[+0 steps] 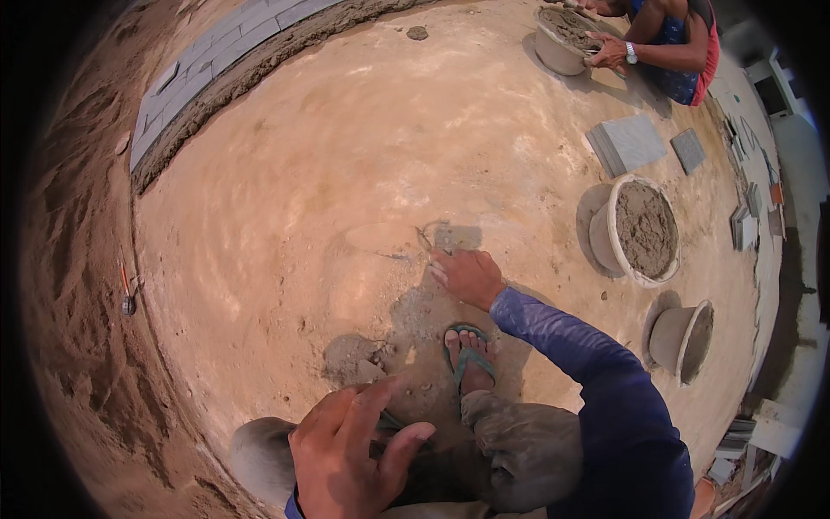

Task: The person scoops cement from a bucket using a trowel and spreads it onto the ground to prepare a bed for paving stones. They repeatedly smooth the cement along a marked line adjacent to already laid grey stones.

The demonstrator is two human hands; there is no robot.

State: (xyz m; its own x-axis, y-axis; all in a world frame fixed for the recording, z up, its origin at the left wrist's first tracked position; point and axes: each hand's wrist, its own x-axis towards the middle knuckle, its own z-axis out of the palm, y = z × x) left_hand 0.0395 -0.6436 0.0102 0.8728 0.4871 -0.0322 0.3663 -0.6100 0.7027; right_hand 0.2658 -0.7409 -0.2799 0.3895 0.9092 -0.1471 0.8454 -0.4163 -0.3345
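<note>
My right hand (467, 277) reaches down to the sandy ground ahead of my foot, fingers closed together at their tips. A thin dark piece (424, 237) shows just beyond those fingertips; its kind and whether I grip it are unclear. Beside it lies a small grey patch (460, 237), too blurred to name. Closer in, my left hand (346, 445) is raised over my knee, thumb apart from the fingers and nothing in it. A small heap of grey mortar crumbs (353, 356) sits on the ground beyond my left hand.
Mortar-filled tubs (616, 227) (670, 337) stand at right, near stacked grey tiles (627, 144). Another person's hand (609, 52) touches a mortar tub (558, 54) at top right. Laid grey tiles (207, 65) edge the far left; a tool with an orange handle (125, 281) lies by loose soil.
</note>
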